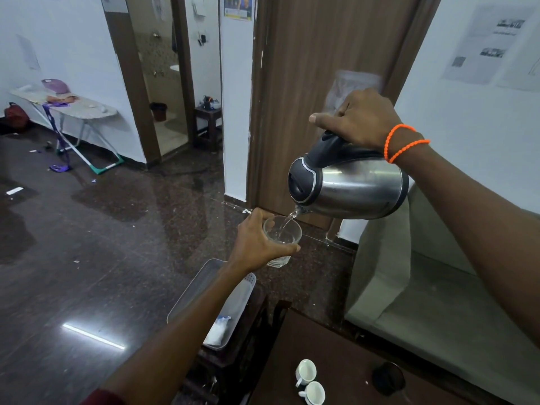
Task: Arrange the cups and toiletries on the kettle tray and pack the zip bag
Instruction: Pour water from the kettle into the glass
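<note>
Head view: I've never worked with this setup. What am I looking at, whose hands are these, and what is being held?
There is no robot here. The single picture comes from a wide-angle camera on a person's head, looking forward and down, so the two arms reaching in from the bottom are that person's own.

The right hand, with orange bands at the wrist, grips the handle of a steel kettle tipped forward. Water runs from its spout into a clear glass, which the left hand holds from the side, above the dark floor.

Below the left arm lies a pale tray with a white packet in it. At bottom right, a dark table carries two white cups and a round black base.
</note>
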